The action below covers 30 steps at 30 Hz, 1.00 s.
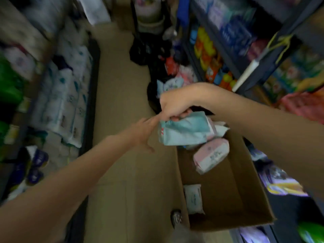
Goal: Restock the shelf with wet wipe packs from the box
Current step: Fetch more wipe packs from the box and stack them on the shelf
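My right hand (177,106) grips a teal wet wipe pack (184,130) from above, holding it over the far end of the open cardboard box (242,195). Beside it, my left hand (142,132) reaches in with fingers spread and straight, its fingertips close to the pack's left edge. Inside the box lie a pink wet wipe pack (211,154) and a white wet wipe pack (193,199). The view is blurred by motion.
A shelf of white wipe packs (68,95) runs along the left of the aisle. On the right stands a dark shelf rack (252,67) with colourful goods. Black bags and loose packs (157,55) pile up on the tan floor (119,88) behind the box.
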### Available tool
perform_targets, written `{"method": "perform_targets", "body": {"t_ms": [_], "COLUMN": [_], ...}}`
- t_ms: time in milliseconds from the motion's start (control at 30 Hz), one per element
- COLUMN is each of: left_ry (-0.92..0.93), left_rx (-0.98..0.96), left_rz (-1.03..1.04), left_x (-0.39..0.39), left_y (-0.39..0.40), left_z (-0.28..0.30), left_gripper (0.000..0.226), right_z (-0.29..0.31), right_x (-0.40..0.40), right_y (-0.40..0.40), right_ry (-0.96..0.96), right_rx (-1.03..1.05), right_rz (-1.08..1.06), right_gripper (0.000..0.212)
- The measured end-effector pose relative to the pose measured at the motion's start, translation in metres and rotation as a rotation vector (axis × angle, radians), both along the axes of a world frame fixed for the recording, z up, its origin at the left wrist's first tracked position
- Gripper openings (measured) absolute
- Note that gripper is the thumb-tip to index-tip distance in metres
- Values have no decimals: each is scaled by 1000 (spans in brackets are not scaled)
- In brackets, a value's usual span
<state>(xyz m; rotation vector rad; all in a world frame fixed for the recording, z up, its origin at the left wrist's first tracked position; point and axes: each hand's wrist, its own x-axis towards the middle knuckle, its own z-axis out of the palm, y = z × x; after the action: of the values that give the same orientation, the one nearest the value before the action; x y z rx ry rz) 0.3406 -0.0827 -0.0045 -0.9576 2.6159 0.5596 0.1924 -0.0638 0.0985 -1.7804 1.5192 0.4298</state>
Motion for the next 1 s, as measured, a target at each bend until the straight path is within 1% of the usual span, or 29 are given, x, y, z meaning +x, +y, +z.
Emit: {"method": "perform_targets", "body": {"t_ms": [67,100,133,200,233,333,433,467,500,533,567,600,633,667,700,733,767,800,867,900,933,1000], "left_ry": [196,299,364,433,455,598,801,867,944,1030,1101,1126,1075,951,760,540,336,171,-89,-183,-252,-337], "left_rx": [-50,-117,-188,-294,-305,-295,-325,-347,-372,-411,-477,-595,-774,-982,-1196,-1403,-1579,-1710,-1883,-1941,-1976,-1997], "left_rz": [126,181,234,333,386,556,769,840,900,946,971,973,948,893,815,720,639,578,476,427,381,349], "left_x": [40,60,82,127,152,229,304,327,349,371,389,406,422,436,449,463,478,492,520,533,543,556], "left_y": [-2,-2,-1,7,14,38,60,68,76,85,95,105,116,127,137,146,153,160,168,171,173,175], "left_z": [48,75,101,156,181,248,297,310,323,336,349,362,375,387,399,410,420,429,446,452,458,468], "left_gripper": [118,116,112,107,101,85,85,85,84,82,80,80,81,83,86,87,87,84,72,66,62,62], "right_z": [56,81,106,154,177,237,284,296,307,317,324,331,338,342,346,350,352,354,361,364,367,371], "right_x": [34,51,69,110,131,192,257,278,298,318,336,353,371,388,404,420,435,451,483,500,516,542], "right_y": [-5,-7,-8,-5,-2,7,19,23,26,29,32,35,40,45,50,52,52,50,47,45,40,33], "right_ry": [-25,-35,-34,-26,-50,-218,-518,-579,-598,-602,-630,-700,-815,-953,-1091,-1175,-1193,-1177,-1059,-1030,-1047,-1182], "right_rx": [-125,-191,-267,-405,-465,-693,-918,-1009,-1120,-1225,-1269,-1210,-1037,-786,-561,-445,-422,-438,-629,-736,-801,-809], "right_rz": [61,87,123,194,215,204,115,101,98,93,89,87,95,114,146,198,268,337,462,500,509,495], "right_gripper": [35,35,35,36,36,35,37,39,43,47,49,52,55,57,56,55,59,70,95,103,107,110]}}
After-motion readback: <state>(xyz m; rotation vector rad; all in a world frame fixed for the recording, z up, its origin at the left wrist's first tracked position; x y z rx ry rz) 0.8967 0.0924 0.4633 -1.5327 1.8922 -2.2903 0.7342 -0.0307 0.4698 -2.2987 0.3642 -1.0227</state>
